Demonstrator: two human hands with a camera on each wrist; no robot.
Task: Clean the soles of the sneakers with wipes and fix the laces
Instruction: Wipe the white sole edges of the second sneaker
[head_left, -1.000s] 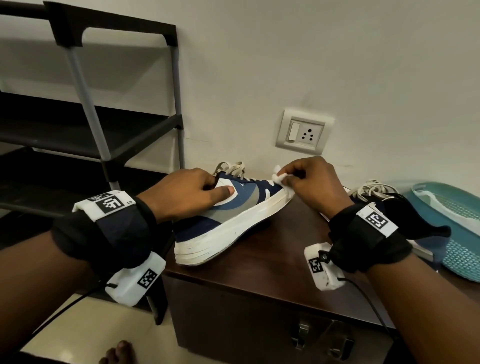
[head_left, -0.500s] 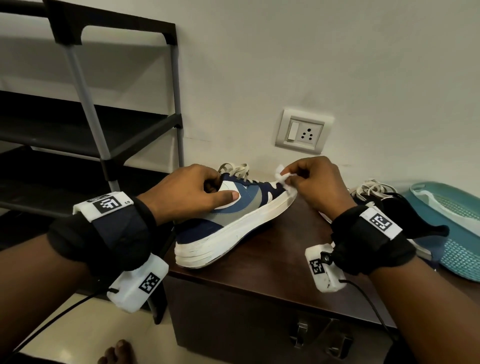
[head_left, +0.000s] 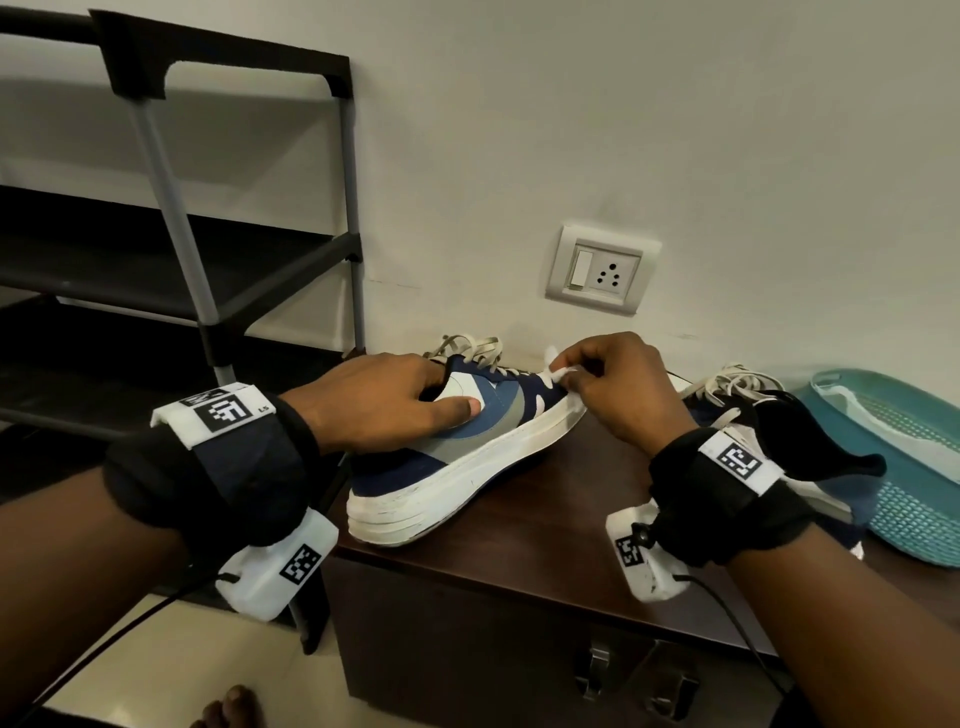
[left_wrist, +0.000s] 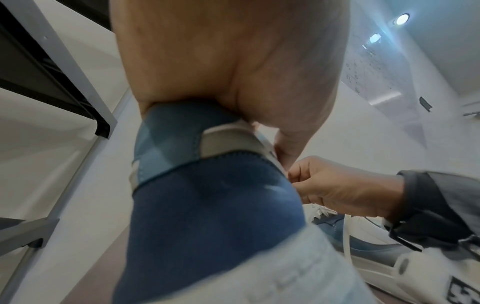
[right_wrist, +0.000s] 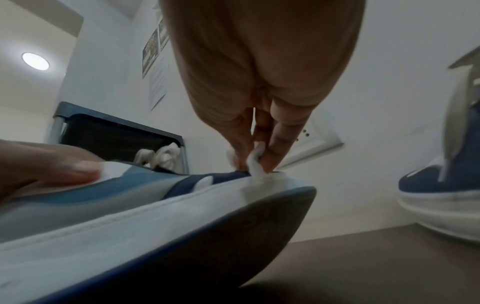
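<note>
A blue, grey and white sneaker (head_left: 467, 447) with a thick white sole (head_left: 415, 509) rests tilted on the dark wooden cabinet (head_left: 545, 525), its toe raised off the top. My left hand (head_left: 384, 400) grips its heel collar, fingers inside and thumb (right_wrist: 52, 166) pressed on the side (left_wrist: 207, 195). My right hand (head_left: 613, 384) pinches a small crumpled white wipe (head_left: 558, 371) against the toe edge of the sole (right_wrist: 259, 179). Loose cream laces (head_left: 472, 348) lie on its tongue. The second sneaker (head_left: 737, 400) lies behind my right wrist, partly hidden.
A teal plastic basket (head_left: 909, 467) sits on the cabinet's far right. A black and grey shoe rack (head_left: 171, 208) stands at the left against the wall. A wall socket (head_left: 597, 270) is above the sneaker. A bare foot (head_left: 228, 706) shows on the floor below.
The right hand with the wipe has slid a little along the toe edge of the sole. The left hand keeps its hold on the heel.
</note>
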